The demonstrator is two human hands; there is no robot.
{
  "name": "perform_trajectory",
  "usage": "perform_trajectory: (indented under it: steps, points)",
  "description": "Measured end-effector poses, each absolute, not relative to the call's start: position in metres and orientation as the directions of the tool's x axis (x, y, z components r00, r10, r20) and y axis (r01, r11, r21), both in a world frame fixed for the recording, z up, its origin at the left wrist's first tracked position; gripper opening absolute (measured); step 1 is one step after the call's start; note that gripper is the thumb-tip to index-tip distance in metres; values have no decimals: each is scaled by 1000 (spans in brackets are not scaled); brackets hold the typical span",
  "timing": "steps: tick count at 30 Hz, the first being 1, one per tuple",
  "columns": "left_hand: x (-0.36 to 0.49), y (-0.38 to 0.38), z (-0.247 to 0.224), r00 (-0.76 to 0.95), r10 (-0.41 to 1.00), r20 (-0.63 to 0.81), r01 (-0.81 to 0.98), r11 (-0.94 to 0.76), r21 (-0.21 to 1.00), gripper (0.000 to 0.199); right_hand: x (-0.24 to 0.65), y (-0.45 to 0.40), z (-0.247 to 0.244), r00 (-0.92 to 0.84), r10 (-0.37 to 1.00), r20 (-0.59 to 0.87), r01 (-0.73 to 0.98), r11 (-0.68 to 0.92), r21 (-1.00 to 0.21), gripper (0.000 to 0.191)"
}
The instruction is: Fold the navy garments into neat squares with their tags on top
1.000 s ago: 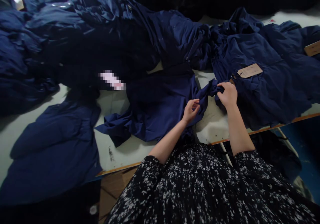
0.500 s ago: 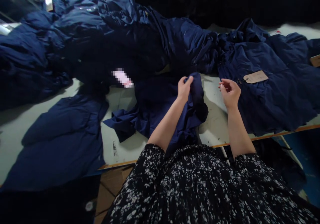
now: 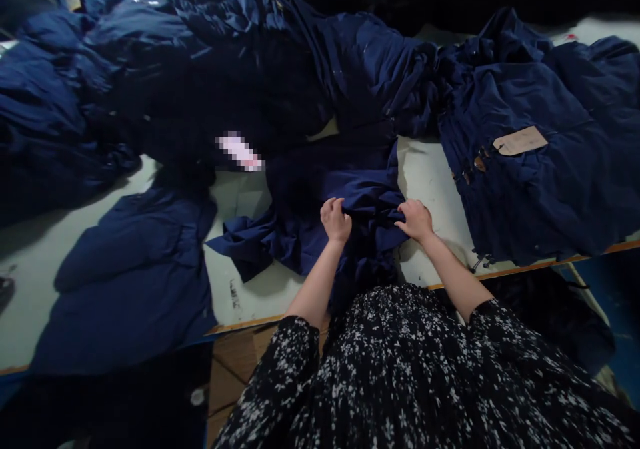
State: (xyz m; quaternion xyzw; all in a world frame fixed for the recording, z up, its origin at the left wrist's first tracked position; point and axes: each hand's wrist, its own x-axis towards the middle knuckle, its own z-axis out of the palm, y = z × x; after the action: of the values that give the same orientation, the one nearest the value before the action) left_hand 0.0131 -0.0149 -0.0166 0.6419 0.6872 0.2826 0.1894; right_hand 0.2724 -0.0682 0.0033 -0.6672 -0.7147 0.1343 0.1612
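Note:
A dark navy garment (image 3: 310,189) lies rumpled on the table in front of me, one end of it bunched out to the left. My left hand (image 3: 336,220) is closed on the cloth near its middle, with the fingers curled. At the garment's right edge, my right hand (image 3: 416,219) pinches the fabric between thumb and fingers. Folds run across the cloth between the two hands. The tips of my fingers are partly hidden in the fabric.
A large heap of navy jackets (image 3: 200,55) fills the back. Another navy garment (image 3: 540,109), bearing a tan paper tag (image 3: 521,141), lies to the right. A folded navy piece (image 3: 135,269) hangs over the front edge at left. Patches of pale tabletop (image 3: 250,295) show between them.
My left hand has moved down and left, laying the lifted part of the garment down. My right hand came left from beside the tagged garment and took hold of the cloth's right edge.

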Motion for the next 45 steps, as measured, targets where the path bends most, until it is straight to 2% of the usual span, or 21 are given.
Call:
perform_trajectory:
  steps: [2,3,6,9,11,13,15,16,18,20,21,23,25,27,29,32,35,37,41,43,45]
  points:
    - [15,-3,-16,108,987,122,871,-153,468,66,262,-67,0,-73,996,51,946,85,-312,22]
    - [15,6,-14,169,979,118,889,-203,410,66,262,-65,-3,-60,997,56,947,75,-313,22]
    - [17,30,-1,247,959,141,907,-280,314,48,283,-64,-14,97,985,142,879,-18,-476,24]
    - [24,33,10,483,862,155,806,-507,307,39,317,-71,-33,430,894,128,710,-247,-660,24]
    - [29,23,10,709,692,136,617,-702,355,42,334,-79,-48,572,819,40,611,-393,-687,21]
    - [27,9,3,801,579,150,479,-772,417,46,345,-88,-61,605,796,-1,587,-447,-675,20]
    - [15,0,-9,703,681,205,542,-699,466,38,348,-95,-70,581,813,29,614,-415,-672,25]
    - [5,-2,-15,567,789,238,630,-601,491,36,349,-98,-72,564,823,60,632,-384,-674,30]
    - [-18,0,-26,142,949,281,785,-281,552,42,349,-99,-74,529,840,124,667,-321,-672,39]
    - [-40,7,-33,-232,945,230,791,45,610,54,348,-97,-71,483,858,173,704,-263,-660,42]
    - [-49,12,-34,-314,933,175,764,139,630,58,347,-94,-69,458,868,191,721,-237,-652,40]
    - [-61,23,-33,-286,955,77,732,166,661,55,346,-88,-64,413,885,213,746,-195,-637,28]
    - [-65,34,-27,-148,988,51,714,71,697,39,346,-80,-59,390,894,219,750,-171,-639,15]
    - [-66,46,-17,-35,999,34,686,-1,728,23,347,-74,-54,383,900,209,731,-156,-665,17]
    - [-69,59,-4,22,999,-41,643,18,765,14,349,-70,-52,399,899,182,695,-167,-699,23]
    - [-84,78,17,-87,991,-106,470,135,872,14,354,-68,-52,509,848,146,632,-253,-732,27]
    - [-105,88,32,-250,967,-48,289,122,949,26,360,-69,-57,615,776,141,591,-336,-733,28]
    - [-113,83,31,-221,975,-31,389,117,914,33,363,-71,-61,635,761,130,584,-363,-726,26]
    - [-99,54,7,28,994,-108,740,52,671,40,365,-76,-69,602,793,91,564,-342,-751,18]
    - [-83,44,-6,53,993,-102,802,19,597,37,364,-77,-71,560,824,89,566,-302,-767,23]
    - [-71,43,-12,46,996,-78,815,7,579,29,365,-76,-70,533,841,97,580,-279,-765,26]
